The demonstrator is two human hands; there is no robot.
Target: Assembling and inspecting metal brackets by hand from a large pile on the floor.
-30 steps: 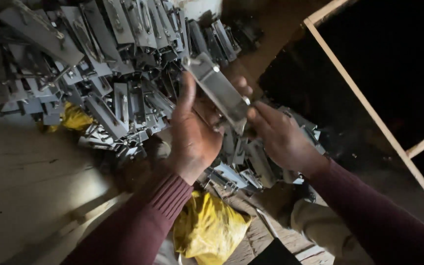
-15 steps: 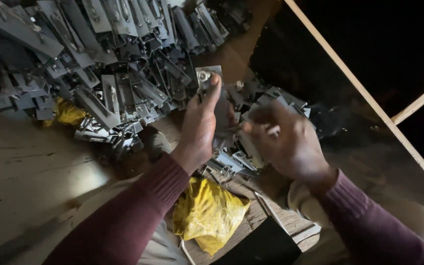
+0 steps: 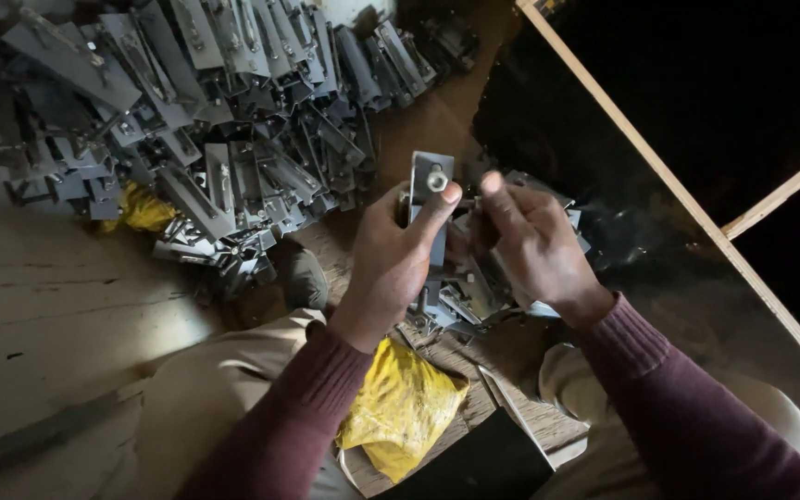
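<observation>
Above the knees, the left hand (image 3: 391, 264) grips a bracket (image 3: 431, 199) with its nut (image 3: 437, 180) seated; the right hand (image 3: 530, 245) pinches something unclear behind. Assembled brackets (image 3: 206, 120) crowd the floor (image 3: 57, 306)'s far edge; few loose pieces (image 3: 465, 301) remain.

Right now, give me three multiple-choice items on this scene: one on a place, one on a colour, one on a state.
1. Where does the big pile of grey metal brackets lie?
A. upper left
B. lower right
C. on the lap

2. What colour is the crumpled bag below the hands?
A. blue
B. yellow
C. white

3. How is the flat metal plate with a nut on it held?
A. lying on the floor
B. upright in the left hand
C. inside the bag

Answers: 1 A, the pile fills the upper left. 2 B, it is plainly yellow. 3 B, the left thumb presses by the nut, the right hand close beside.
</observation>
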